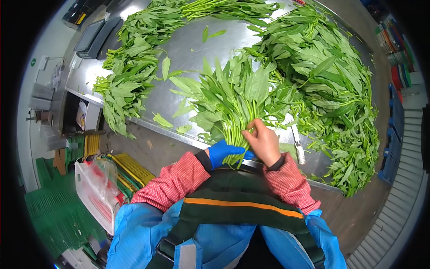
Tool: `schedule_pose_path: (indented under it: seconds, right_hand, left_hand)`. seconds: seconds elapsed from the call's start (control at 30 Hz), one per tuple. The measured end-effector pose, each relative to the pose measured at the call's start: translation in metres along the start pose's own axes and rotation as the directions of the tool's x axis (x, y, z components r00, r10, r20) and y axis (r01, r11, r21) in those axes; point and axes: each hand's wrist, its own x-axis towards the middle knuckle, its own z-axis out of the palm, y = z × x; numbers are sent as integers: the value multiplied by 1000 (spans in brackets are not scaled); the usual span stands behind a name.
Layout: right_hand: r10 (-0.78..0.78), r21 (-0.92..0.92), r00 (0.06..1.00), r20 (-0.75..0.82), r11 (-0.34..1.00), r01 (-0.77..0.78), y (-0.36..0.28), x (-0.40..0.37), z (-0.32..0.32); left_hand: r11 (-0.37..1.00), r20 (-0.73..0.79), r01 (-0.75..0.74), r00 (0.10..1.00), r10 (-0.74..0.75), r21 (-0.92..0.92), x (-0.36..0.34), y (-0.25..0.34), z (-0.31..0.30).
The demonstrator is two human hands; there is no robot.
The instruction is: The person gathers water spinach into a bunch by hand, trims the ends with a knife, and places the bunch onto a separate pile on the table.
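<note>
My left hand point(226, 152), in a blue glove, is wrapped round the stem ends of a bunch of leafy water spinach point(233, 96). The leaves fan out away from me over the metal table point(179, 49). My bare right hand point(263, 142) is at the right side of the same stems, its thumb and fingers pinched together on them. To the right of that hand lies a knife point(296, 136) with a pale handle, its blade partly under loose stems. A large heap of the same greens point(322, 71) covers the table's right side.
More bunches of greens point(130, 71) line the table's left side and far edge. A dark flat device point(92, 38) stands at the far left corner. Below left are a white crate point(92, 193) with plastic bags, green crates point(53, 219) and a yellow crate point(134, 168).
</note>
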Motion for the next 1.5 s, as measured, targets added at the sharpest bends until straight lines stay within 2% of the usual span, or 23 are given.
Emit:
schedule_pose_path:
  seconds: [0.03, 0.13, 0.17, 0.27, 0.3, 0.43, 0.57, 0.67, 0.7, 0.9, 1.0, 1.03, 1.1, 1.13, 1.17, 1.2, 1.27, 1.33, 1.37, 1.4, 1.43, 1.47, 1.5]
  right_hand:
    - [9, 38, 1000, 24, 999, -10, 2, 0, 3]
    - [-40, 90, 999, 34, 995, 37, 12, 2, 14]
    - [-68, 97, 997, 25, 993, 66, 15, 2, 16]
    - [48, 257, 997, 54, 964, -61, 13, 8, 5]
    - [39, 294, 999, -11, 955, -34, 16, 12, 2]
    - [108, 232, 989, -106, 969, -81, 16, 31, -9]
    - [71, 151, 997, -25, 986, -67, 17, 43, -3]
    - [169, 673, 969, 178, 698, -245, 49, 58, 17]
    - [204, 721, 937, 282, 600, -348, 34, 56, 1]
    - [90, 657, 881, 465, 632, -412, 51, 62, -14]
    - [121, 546, 901, 416, 759, -354, 47, 57, -14]
    - [102, 541, 947, 305, 799, -261, 47, 53, -6]
    - [87, 362, 982, -169, 932, -20, 60, 64, -6]
    - [31, 224, 918, -395, 972, 64, 60, 68, -11]
    - [421, 758, 901, -106, 621, -201, 65, 64, -27]
    - [411, 836, 911, -42, 514, -194, 64, 60, -47]
    - [309, 806, 945, 106, 530, -263, 79, 45, -63]
    - [252, 761, 907, 338, 494, -421, 85, 27, -48]
    - [196, 640, 868, 457, 605, -474, 85, 23, -36]
    - [162, 625, 840, 518, 598, -502, 67, 17, -34]
    - [92, 675, 853, 513, 570, -468, 65, 18, -28]
    - [18, 721, 862, 507, 540, -435, 68, 22, -21]
    - [36, 726, 907, 419, 588, -358, 74, 27, -17]
  left_hand:
    - [1000, -35, -12, 999, 13, 26, -5, 4, 4]
    - [992, -43, -4, 999, -1, -122, -5, -1, 5]
    - [996, -76, 3, 997, -11, -95, -4, -4, 1]
    - [995, -176, 64, 981, -77, -83, -11, 5, 10]
    - [997, -184, 52, 981, -62, -58, -12, 6, 10]
    - [997, -191, 18, 982, -4, 71, -13, 7, 8]
    - [992, -224, 15, 975, 15, 129, -12, 4, 7]
    - [990, -233, 24, 972, 10, 142, -14, 6, 8]
    - [989, -239, 30, 971, 6, 147, -16, 7, 10]
    - [988, -207, 40, 978, -8, 152, -25, 3, 5]
    - [988, -202, 35, 979, -4, 148, -27, 2, 5]
    - [989, -200, 32, 980, -2, 146, -27, 1, 5]
    - [988, -199, 46, 980, -16, 144, -32, 2, 10]
    - [988, -198, 51, 980, -22, 145, -34, 3, 13]
    - [987, -195, 23, 981, 9, 160, -36, 3, 13]
    - [985, -191, -6, 981, 40, 175, -38, 4, 13]
    - [974, -191, -46, 977, 89, 220, -41, 10, 16]
    - [956, -197, -57, 973, 118, 289, -42, 26, 25]
    - [916, -179, -89, 969, 170, 391, -42, 32, 27]
    - [666, -214, -6, 945, 248, 746, -44, 44, 36]
    - [293, -211, 110, 917, 339, 950, -49, 61, 49]
    - [-123, -174, 248, 888, 426, 961, -52, 76, 54]
    - [-415, -82, 321, 862, 500, 851, -58, 91, 48]
